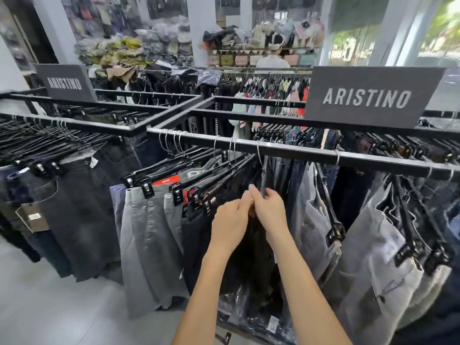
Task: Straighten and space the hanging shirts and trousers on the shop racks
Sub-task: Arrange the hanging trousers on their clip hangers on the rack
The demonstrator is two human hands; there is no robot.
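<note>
A: Well, you're partway through this rack, I'd say. Your left grip (230, 221) and right grip (270, 207) are both pinched shut on the top of the dark trousers (251, 245), knuckles touching, just below the front rail (373, 161).

B: Agreed. That pair hangs mid-rail, between the grey trousers (149, 235) on your left and the pale jeans (368, 257) on your right.

A: Look left, though. Several hooks (174, 143) sit bunched near the rail's joint, so that stretch reads as unspaced to me.

B: And on your right the jeans hang askew, hangers tilted and overlapping — that side is yours to do yet, by my reading.

A: The racks beyond the sign (368, 98) you'll have to check yourself; they're too blurred for me to judge.
</note>
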